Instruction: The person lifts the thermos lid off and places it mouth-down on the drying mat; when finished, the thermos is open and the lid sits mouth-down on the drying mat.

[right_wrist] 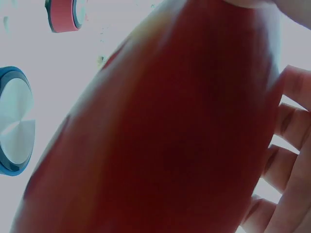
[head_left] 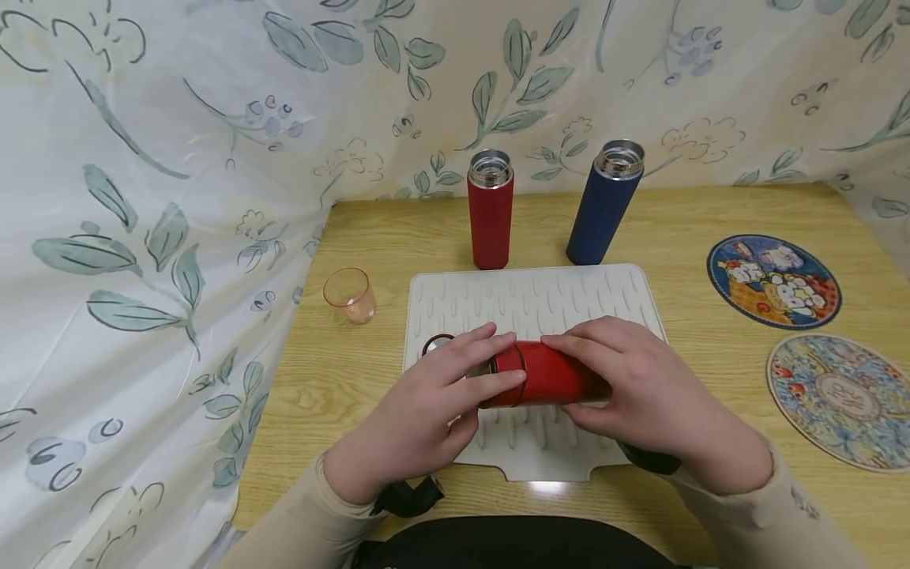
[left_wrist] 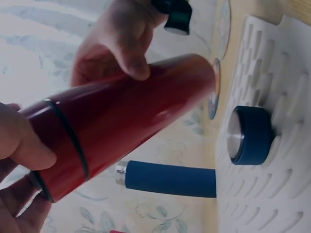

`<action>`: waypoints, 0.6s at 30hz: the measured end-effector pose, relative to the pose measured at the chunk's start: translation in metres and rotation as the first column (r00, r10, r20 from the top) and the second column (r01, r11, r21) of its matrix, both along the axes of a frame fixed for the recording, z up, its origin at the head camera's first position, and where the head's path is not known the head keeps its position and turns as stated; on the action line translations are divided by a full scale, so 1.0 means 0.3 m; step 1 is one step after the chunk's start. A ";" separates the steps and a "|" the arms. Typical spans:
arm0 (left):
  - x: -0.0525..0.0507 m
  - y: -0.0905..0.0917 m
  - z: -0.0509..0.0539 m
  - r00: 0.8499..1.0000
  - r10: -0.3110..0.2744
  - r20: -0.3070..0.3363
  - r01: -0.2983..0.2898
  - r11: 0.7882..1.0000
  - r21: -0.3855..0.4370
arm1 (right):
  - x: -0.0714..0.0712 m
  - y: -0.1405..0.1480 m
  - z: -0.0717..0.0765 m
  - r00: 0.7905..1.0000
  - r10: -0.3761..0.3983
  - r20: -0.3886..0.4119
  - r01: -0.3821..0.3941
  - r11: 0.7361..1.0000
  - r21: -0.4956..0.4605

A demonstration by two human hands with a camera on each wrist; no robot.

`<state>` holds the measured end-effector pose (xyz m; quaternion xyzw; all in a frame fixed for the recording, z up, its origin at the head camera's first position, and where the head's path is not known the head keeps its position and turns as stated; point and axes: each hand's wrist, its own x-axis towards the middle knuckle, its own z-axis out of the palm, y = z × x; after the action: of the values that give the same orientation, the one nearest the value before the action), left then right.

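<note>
A red thermos [head_left: 550, 373] is held tilted above a white ridged mat [head_left: 526, 296] by both hands. My left hand [head_left: 430, 403] grips its cap end, where a dark ring [left_wrist: 68, 136] marks the seam. My right hand [head_left: 643, 383] holds the body near the other end, thumb and fingers on opposite sides. On the mat under the thermos lies a dark blue cap [left_wrist: 256, 136] with a silver face. A red cap [right_wrist: 63, 14] shows at the upper left of the right wrist view.
Behind the mat stand an uncapped red thermos [head_left: 490, 217] and an uncapped blue thermos [head_left: 604, 209]. To the left is a clear pink cup [head_left: 351, 300]. Two round patterned mats, one blue [head_left: 775, 283] and one pale [head_left: 846, 403], lie at the right. A floral curtain [head_left: 426, 103] borders the table.
</note>
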<state>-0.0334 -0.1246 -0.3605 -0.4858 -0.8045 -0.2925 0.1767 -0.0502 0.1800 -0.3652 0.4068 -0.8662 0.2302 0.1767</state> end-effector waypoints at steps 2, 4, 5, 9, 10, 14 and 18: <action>-0.003 0.002 0.004 1.000 0.005 -0.004 -0.005 1.000 0.009 | 0.002 0.002 -0.001 1.000 0.007 -0.002 -0.007 1.000 0.004; -0.004 0.000 0.007 1.000 0.009 0.022 -0.009 1.000 0.022 | 0.002 0.002 -0.004 1.000 0.013 -0.005 -0.013 1.000 0.008; -0.005 -0.001 0.009 0.999 0.014 0.043 -0.015 1.000 0.026 | 0.001 0.001 -0.005 1.000 0.016 -0.006 -0.015 1.000 0.009; -0.002 -0.007 0.009 0.985 0.067 0.159 -0.075 0.996 0.042 | 0.000 -0.003 -0.011 1.000 0.023 -0.004 -0.023 1.000 0.010; 0.000 -0.007 0.009 0.977 0.083 0.195 -0.095 0.994 0.052 | 0.001 -0.004 -0.013 1.000 0.026 -0.004 -0.026 1.000 0.008; 0.010 -0.005 0.011 0.931 0.185 0.314 -0.217 0.974 0.072 | 0.003 -0.014 -0.023 0.999 0.044 -0.010 -0.044 0.999 -0.005; 0.012 -0.006 0.008 0.904 0.232 0.358 -0.268 0.962 0.051 | 0.003 -0.020 -0.030 0.999 0.038 -0.022 -0.039 0.999 -0.017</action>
<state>-0.0299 -0.1263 -0.3580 -0.3097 -0.8631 -0.3884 0.0913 -0.0493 0.1741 -0.3740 0.4244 -0.8542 0.2364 0.1852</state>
